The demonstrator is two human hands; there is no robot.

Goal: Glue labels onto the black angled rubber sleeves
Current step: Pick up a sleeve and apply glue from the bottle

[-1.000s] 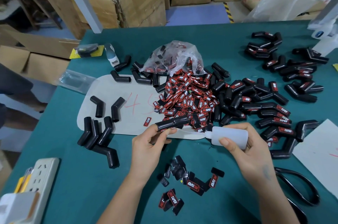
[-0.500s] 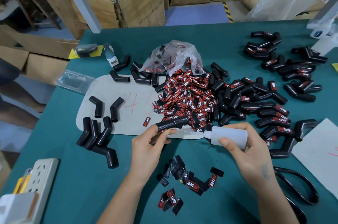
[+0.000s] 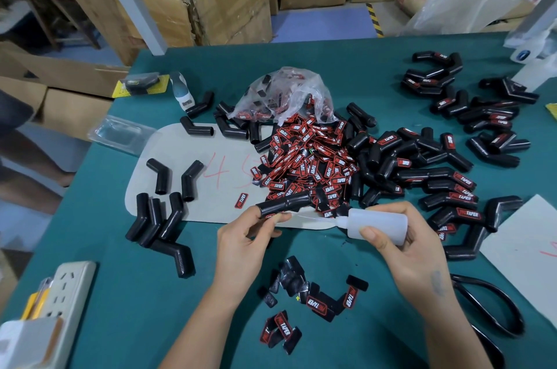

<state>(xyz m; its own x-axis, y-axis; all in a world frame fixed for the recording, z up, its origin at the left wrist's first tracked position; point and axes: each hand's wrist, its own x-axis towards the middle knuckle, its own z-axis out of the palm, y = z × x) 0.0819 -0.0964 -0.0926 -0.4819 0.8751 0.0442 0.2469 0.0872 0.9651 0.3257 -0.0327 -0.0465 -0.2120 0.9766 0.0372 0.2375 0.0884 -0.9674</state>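
Left hand (image 3: 241, 243) pinches a black angled rubber sleeve (image 3: 283, 202); right hand (image 3: 404, 245) squeezes the white plastic glue bottle (image 3: 376, 225) beside it, nozzle seemingly touching; overpressure would smear glue.

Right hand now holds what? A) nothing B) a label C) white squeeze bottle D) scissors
C: the right hand grips the white squeeze bottle, nozzle aimed at the black sleeve that the left hand holds; the scissors lie untouched on the table.
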